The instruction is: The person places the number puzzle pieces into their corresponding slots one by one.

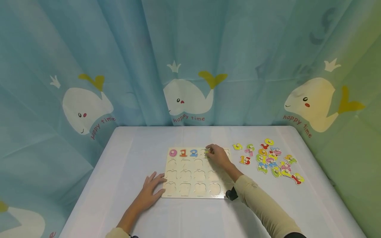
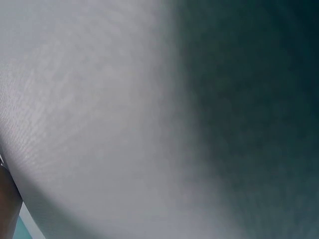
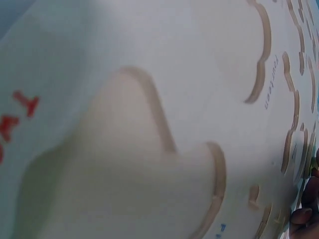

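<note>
A pale wooden number puzzle board (image 1: 192, 168) lies flat on the table, with rows of shaped recesses. In its back row sit a pink 0 (image 1: 173, 152), a red 1 (image 1: 183, 153) and a blue 2 (image 1: 193, 153). Just right of the 2, my right hand (image 1: 218, 156) pinches a green number piece (image 1: 206, 152) over the board, its shape mostly hidden by the fingers. My left hand (image 1: 150, 191) rests at the board's left edge with fingers spread. At the right wrist view's edge, the right fingers (image 3: 305, 216) show beyond the recesses.
Loose knobbed number pieces (image 1: 271, 160) lie scattered and partly overlapping right of the board; a yellow 5 (image 1: 237, 146) and a red-orange 15 (image 1: 245, 160) are nearest. A whale-printed curtain (image 1: 190, 43) hangs behind the white table (image 1: 134, 148). The left wrist view is mostly blurred.
</note>
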Demonstrator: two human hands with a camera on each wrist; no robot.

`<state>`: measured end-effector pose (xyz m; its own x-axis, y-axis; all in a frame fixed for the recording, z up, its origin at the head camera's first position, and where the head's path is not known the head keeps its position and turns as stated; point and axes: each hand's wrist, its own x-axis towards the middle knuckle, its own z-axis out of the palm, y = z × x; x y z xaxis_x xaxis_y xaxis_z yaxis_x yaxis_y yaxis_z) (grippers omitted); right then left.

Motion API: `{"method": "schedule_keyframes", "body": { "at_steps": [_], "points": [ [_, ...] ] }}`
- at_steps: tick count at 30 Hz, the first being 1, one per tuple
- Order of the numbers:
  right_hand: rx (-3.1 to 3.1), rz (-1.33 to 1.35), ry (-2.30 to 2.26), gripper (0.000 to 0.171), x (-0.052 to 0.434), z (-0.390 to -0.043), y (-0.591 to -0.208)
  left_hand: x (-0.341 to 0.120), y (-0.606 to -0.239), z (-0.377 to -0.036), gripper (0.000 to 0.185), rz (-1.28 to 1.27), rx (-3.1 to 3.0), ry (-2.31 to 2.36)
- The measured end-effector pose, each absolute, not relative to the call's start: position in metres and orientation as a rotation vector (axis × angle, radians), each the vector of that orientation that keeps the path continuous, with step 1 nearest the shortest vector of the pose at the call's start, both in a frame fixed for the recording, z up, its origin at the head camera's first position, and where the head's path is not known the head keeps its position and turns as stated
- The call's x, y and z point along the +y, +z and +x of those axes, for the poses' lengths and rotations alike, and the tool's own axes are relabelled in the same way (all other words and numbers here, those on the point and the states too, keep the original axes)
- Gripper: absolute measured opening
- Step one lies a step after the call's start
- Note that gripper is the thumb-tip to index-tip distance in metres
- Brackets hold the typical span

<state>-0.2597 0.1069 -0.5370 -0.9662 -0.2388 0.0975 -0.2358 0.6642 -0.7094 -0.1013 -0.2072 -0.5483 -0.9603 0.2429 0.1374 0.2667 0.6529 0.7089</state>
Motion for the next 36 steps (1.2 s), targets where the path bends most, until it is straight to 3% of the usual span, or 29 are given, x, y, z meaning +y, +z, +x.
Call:
{"method": "schedule_keyframes", "body": {
  "at_steps": [23,36],
  "points": [
    [2.852,-0.316,-1.212,0.024,0.096,-0.266,-0.533,-0.208,-0.549,-0.103,0.031,-0.454,-2.838,-1.175],
    [2.882,-0.426,-1.133,0.024,0.092,-0.271,-0.537,-0.208,-0.549,-0.103,0.031,-0.465,-2.837,-1.176]
  ]
}}
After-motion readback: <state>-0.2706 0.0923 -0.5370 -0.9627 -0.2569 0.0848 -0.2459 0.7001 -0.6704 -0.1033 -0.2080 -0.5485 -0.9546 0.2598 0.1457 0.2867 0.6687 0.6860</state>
